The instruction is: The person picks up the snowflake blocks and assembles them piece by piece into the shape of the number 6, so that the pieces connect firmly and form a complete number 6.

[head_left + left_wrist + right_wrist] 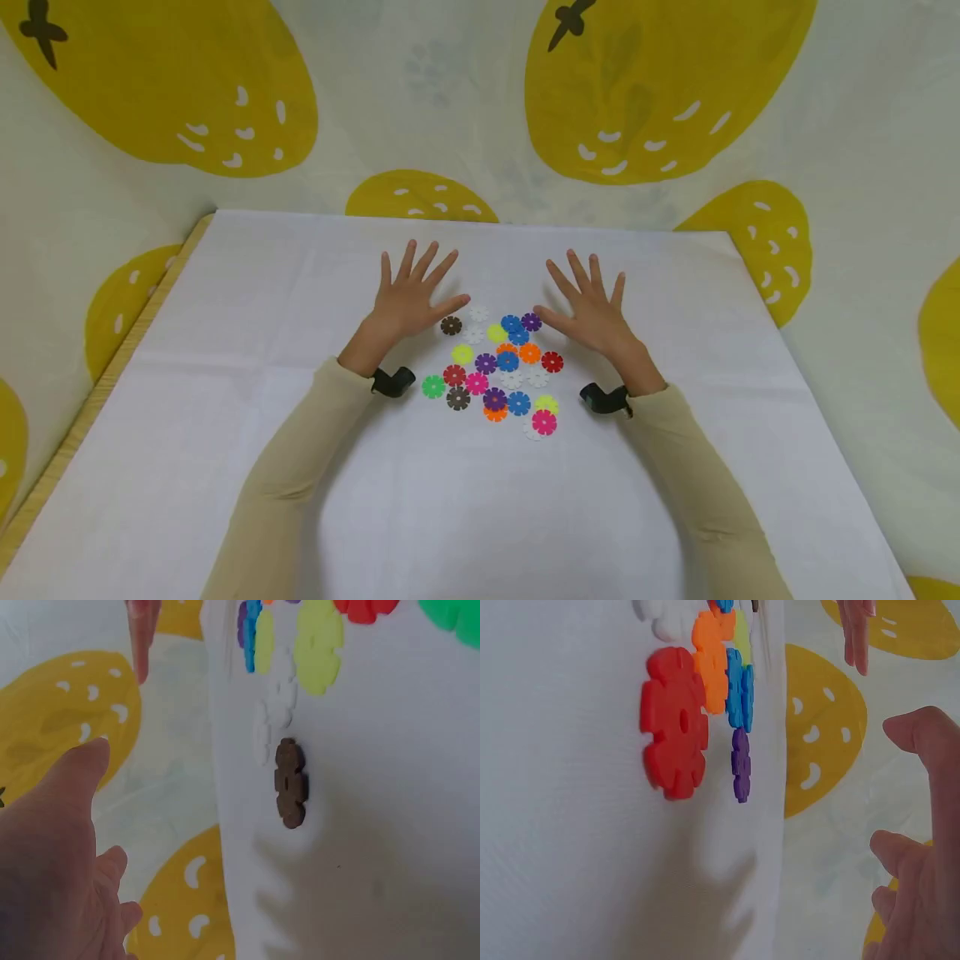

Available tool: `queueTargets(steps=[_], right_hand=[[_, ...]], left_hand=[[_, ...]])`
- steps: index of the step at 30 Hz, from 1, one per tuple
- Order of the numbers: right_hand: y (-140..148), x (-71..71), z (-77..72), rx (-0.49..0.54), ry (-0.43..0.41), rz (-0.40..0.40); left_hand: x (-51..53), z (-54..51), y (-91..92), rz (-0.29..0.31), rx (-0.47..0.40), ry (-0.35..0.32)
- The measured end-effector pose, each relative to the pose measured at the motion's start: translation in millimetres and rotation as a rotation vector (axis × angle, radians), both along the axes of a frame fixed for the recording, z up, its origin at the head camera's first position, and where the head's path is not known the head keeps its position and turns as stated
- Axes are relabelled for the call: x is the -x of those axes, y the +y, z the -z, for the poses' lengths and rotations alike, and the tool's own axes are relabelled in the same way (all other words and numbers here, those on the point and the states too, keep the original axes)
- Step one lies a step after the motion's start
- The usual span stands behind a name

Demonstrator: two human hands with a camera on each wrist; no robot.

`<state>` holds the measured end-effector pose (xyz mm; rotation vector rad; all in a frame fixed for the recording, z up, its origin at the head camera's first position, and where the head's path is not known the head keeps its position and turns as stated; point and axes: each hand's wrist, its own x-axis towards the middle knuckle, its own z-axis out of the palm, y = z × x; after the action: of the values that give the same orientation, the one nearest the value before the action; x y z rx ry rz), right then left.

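Left hand [408,304] and right hand [597,318] hovering over table [128,346], fingers standing spread, neither hand holding anything. Brown disc [451,325] lying nearest left hand, purple disc [531,322] nearest right hand. Other notched discs [454,375] resting between hands and forearms, some overlapping: pink disc [544,422] partly covering white disc [533,433]. No discs visibly slotting together; work seeming not yet begun, everything apparently left to do. White cloth [450,517] covering most of tabletop, yellow-printed backdrop [465,83] hanging behind.
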<state>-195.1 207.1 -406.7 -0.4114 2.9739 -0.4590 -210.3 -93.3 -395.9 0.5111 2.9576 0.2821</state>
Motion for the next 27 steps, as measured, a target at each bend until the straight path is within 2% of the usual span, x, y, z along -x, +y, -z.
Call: queueTargets(steps=[6, 14, 18, 23, 27], right_hand=[[-5, -4.1, 4.3, 0.04, -0.028, -0.025], [-11, -4.4, 11.6, 0.044, -0.072, -0.046], [-16, -5.1, 15.7, 0.05, -0.104, -0.065], [-20, -6.2, 16.2, 0.058, -0.146, -0.095], [-22, -6.3, 15.1, 0.057, -0.166, -0.097]], left_hand=[[-2.9, 9.5, 4.5, 0.032, -0.007, -0.01], [-1.4, 24.9, 8.2, 0.092, -0.083, -0.042], [-0.1, 32.7, 9.3, 0.166, -0.164, -0.098], [2.1, 34.9, 10.2, 0.265, -0.322, -0.23], [4.2, 34.9, 9.5, 0.292, -0.408, -0.284]])
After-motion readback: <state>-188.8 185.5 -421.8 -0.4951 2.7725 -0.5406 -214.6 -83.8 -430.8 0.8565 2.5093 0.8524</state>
